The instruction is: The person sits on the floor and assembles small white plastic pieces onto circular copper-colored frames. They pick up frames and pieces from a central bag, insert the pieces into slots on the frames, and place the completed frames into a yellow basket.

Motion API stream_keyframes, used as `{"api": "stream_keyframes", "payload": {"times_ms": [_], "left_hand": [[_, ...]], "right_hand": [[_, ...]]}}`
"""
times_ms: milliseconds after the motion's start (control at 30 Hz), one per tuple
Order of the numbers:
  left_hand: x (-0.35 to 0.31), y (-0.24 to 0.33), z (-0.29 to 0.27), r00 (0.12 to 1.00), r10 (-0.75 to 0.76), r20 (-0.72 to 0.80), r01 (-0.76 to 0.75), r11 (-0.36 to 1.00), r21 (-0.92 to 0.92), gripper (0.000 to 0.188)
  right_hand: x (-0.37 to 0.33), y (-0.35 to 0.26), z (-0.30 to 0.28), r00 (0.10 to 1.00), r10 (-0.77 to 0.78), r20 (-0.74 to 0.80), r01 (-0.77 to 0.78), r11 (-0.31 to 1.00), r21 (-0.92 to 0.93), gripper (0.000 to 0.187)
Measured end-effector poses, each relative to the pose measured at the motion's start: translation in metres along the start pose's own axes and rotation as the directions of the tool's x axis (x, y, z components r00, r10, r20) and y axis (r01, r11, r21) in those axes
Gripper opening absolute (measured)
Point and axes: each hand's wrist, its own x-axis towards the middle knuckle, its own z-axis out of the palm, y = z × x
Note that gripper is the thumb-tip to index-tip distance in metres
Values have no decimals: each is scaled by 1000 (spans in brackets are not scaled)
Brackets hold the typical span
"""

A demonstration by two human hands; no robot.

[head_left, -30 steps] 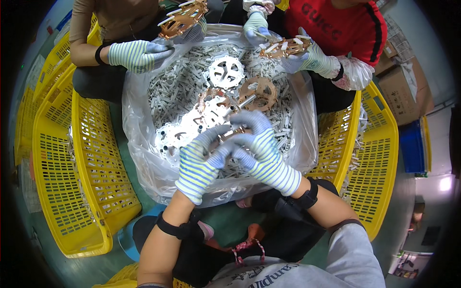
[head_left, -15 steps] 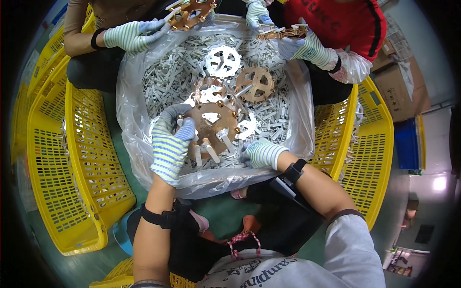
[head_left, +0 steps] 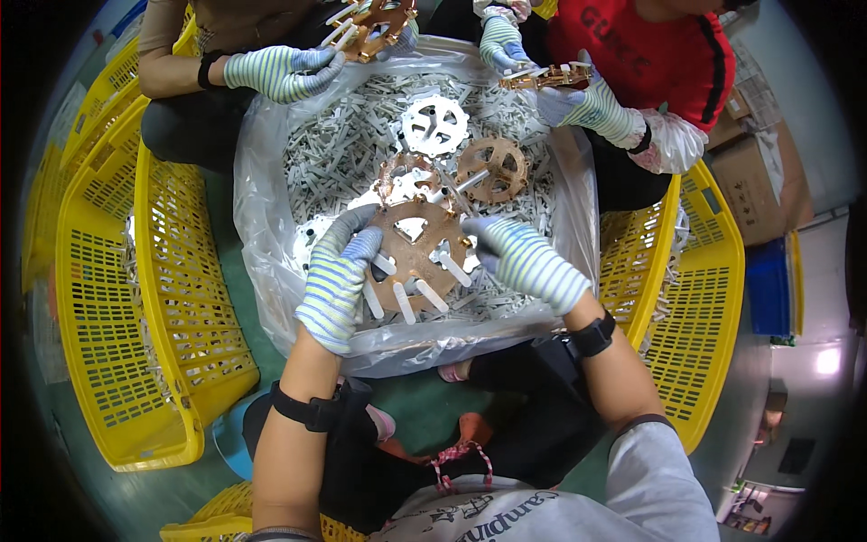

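Observation:
A round copper-coloured metal plate (head_left: 423,237) with cut-out holes lies tilted over the bin in front of me. Pale flat strips (head_left: 432,295) stick out of several of its holes along the near side. My left hand (head_left: 332,285), in a striped glove, grips the plate's left rim with thumb and fingers. At the right rim, my right hand (head_left: 535,262), gloved alike, has its bent fingers closed on the edge; its fingertips are partly hidden. Beyond the plate lie a silver spoked disc (head_left: 434,126), a copper-coloured spoked disc (head_left: 503,185) and another copper-coloured piece (head_left: 397,176).
A plastic-lined bin (head_left: 262,262) full of loose pale strips holds the discs. Yellow crates (head_left: 194,298) stand on both sides. Across the bin, one co-worker's gloved hand (head_left: 280,74) and another's gloved hands (head_left: 596,113) hold copper-coloured parts. Cardboard boxes (head_left: 750,185) are at the right.
My right hand has risen from the strips at the bin's near right to the plate's right rim. The plate has turned a little in my left hand. The view has shifted slightly.

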Motion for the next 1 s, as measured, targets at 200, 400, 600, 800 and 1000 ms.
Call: {"api": "stream_keyframes", "payload": {"times_ms": [200,400,600,800,1000], "left_hand": [[-8,-5,12,989,-113,99,97,984,149,54],[-6,-22,17,967,-169,193,155,984,85,53],[-5,-25,26,970,-140,197,92,968,234,51],[-10,-18,25,961,-67,268,-8,963,271,49],[-13,-3,32,958,-94,272,16,960,278,47]], "right_hand": [[-3,-26,-23,939,242,-243,-83,847,525,22],[3,-43,-19,921,-159,-356,253,939,234,28],[1,-50,-20,915,-140,-378,242,940,238,38],[5,-55,-17,883,-242,-402,181,966,-184,26],[5,-56,-17,873,-220,-435,132,966,-223,25]]}}
